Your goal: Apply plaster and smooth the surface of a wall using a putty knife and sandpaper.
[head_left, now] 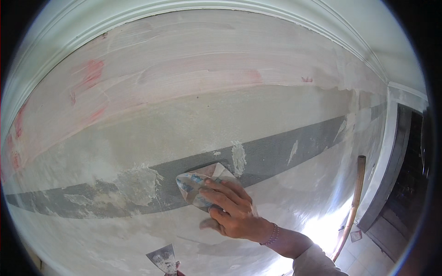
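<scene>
My right hand point(232, 209) presses a sheet of sandpaper point(214, 171) against the wall, its fingers bent over the sheet. The sheet is brownish with blue print, and its corners stand out past my fingers. It lies over a dark grey band point(276, 149) that crosses the wall, beside a rough white putty patch point(238, 158). At the lower edge my left hand point(180, 270), mostly cut off, holds a putty knife point(163, 258). The knife's broad metal blade is smeared with white filler and points up and left.
A larger filler patch point(136, 184) covers the band on the left. Reddish smears point(92, 73) mark the upper wall under a white ceiling moulding point(207, 5). On the right, a wooden pole point(356, 198) leans near a bright light point(322, 225) and a doorway point(405, 152).
</scene>
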Demonstrator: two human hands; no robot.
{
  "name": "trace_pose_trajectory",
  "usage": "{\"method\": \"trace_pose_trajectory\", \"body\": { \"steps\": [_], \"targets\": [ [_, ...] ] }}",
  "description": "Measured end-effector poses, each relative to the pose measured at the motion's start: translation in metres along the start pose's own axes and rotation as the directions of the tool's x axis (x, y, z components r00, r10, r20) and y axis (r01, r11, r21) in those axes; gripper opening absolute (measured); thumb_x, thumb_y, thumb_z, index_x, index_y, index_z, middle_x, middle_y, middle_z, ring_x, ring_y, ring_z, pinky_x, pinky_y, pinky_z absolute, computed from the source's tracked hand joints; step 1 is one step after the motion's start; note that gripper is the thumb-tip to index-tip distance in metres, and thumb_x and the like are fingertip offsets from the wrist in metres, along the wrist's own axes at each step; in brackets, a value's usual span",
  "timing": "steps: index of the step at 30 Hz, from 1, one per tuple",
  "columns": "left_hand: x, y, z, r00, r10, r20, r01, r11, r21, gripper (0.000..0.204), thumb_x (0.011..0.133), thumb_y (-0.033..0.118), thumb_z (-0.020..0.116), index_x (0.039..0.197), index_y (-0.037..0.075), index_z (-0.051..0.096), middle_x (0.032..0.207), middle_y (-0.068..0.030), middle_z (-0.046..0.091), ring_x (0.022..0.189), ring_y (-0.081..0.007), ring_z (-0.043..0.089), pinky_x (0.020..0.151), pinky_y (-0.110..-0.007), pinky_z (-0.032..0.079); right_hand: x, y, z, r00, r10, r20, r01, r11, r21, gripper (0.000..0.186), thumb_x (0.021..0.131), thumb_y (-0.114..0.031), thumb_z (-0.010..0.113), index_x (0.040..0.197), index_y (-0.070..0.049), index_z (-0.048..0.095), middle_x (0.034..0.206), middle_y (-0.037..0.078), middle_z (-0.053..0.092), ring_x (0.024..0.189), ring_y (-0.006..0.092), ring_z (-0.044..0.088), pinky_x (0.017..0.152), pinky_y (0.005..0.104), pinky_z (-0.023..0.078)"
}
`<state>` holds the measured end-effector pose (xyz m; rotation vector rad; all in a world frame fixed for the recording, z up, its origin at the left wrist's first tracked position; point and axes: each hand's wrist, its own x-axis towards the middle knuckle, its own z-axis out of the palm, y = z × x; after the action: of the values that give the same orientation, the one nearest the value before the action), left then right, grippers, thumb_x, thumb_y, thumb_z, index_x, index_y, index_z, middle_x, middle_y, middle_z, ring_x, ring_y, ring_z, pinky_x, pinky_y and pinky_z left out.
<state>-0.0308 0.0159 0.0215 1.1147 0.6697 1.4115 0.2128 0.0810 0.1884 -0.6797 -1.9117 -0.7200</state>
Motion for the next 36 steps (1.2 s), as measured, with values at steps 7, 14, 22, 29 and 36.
{"method": "trace_pose_trajectory", "body": {
  "steps": [7,14,22,29,36],
  "targets": [
    [0.003,-0.011,0.004,1.000,0.002,0.023,-0.001,0.999,-0.035,0.015,0.082,0.016,0.057,0.082,0.003,0.050,0.050,-0.0010,0.042,0.034,-0.0074,0.033,0.032,-0.021,0.025,0.013,0.007,0.031,0.996,0.044,-0.078,-0.066,0.948,-0.311,0.047,0.070,-0.035,0.069,0.109,-0.010,0.056,0.125,0.010,0.044,0.125,0.0341,0.030,0.095,0.0505,0.033],
    [0.001,-0.008,-0.013,0.994,0.108,-0.007,-0.108,0.993,-0.039,0.023,0.084,0.022,0.057,0.087,0.000,0.050,0.050,-0.0025,0.042,0.033,-0.0069,0.029,0.029,-0.022,0.022,0.028,-0.012,0.064,0.995,0.095,-0.020,-0.097,0.950,-0.298,0.072,0.079,-0.059,0.042,0.134,-0.013,0.035,0.144,0.017,0.015,0.131,0.0425,0.012,0.103,0.0575,0.009],
    [0.038,0.042,-0.001,0.943,0.325,0.070,-0.319,0.943,-0.091,0.030,0.077,0.015,0.065,0.096,-0.001,0.048,0.066,-0.0054,0.048,0.036,-0.0065,0.033,0.028,-0.019,0.022,0.056,0.003,0.051,0.987,0.064,0.150,-0.036,0.983,-0.181,0.066,0.083,-0.054,0.041,0.138,-0.021,0.025,0.146,0.012,0.012,0.132,0.0393,0.006,0.104,0.0576,0.002],
    [0.045,0.051,0.004,0.851,0.507,0.137,-0.523,0.841,0.138,0.034,0.078,0.015,0.061,0.102,-0.006,0.049,0.075,-0.0128,0.054,0.042,-0.0070,0.041,0.035,-0.020,0.036,0.027,0.025,0.019,0.857,0.453,-0.244,-0.514,0.784,-0.350,0.073,0.079,-0.053,0.049,0.137,-0.017,0.027,0.143,0.022,0.010,0.130,0.0464,0.004,0.102,0.0598,0.000],
    [0.031,0.070,-0.004,0.936,0.325,0.132,-0.343,0.928,0.144,0.036,0.082,0.018,0.056,0.107,-0.008,0.048,0.081,-0.0198,0.057,0.038,-0.0079,0.040,0.037,-0.022,0.040,0.052,0.046,-0.014,0.970,0.241,-0.034,-0.227,0.842,-0.490,0.072,0.080,-0.061,0.040,0.137,-0.019,0.027,0.144,0.017,0.015,0.129,0.0473,0.011,0.101,0.0609,0.013]
  ]
}}
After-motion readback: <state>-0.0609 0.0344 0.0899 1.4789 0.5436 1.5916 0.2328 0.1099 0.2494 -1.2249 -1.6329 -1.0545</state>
